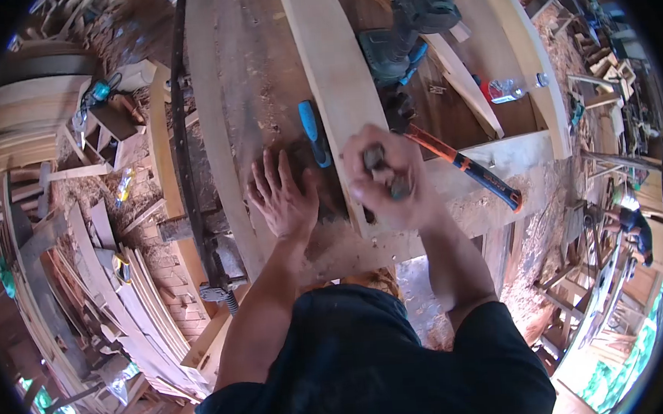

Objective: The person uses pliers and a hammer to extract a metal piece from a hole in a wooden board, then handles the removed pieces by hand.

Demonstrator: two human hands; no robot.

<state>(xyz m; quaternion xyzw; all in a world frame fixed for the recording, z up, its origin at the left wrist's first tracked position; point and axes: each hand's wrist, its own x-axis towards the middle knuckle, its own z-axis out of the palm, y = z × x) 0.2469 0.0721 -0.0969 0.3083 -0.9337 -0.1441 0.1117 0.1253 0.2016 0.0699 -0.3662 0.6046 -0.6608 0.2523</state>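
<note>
By the bench's [335, 260] near edge, the left hand [286, 202] lay open. A slip of the greyish object [375, 157] the right hand [399, 191] clenched risked bruises.

Worn on the head, the one camera looks steeply down and forward past the wearer's dark shirt [356, 365], over the near edge of the bench [312, 263], with the left hand [283, 195] and right hand [387, 177] close below.
</note>
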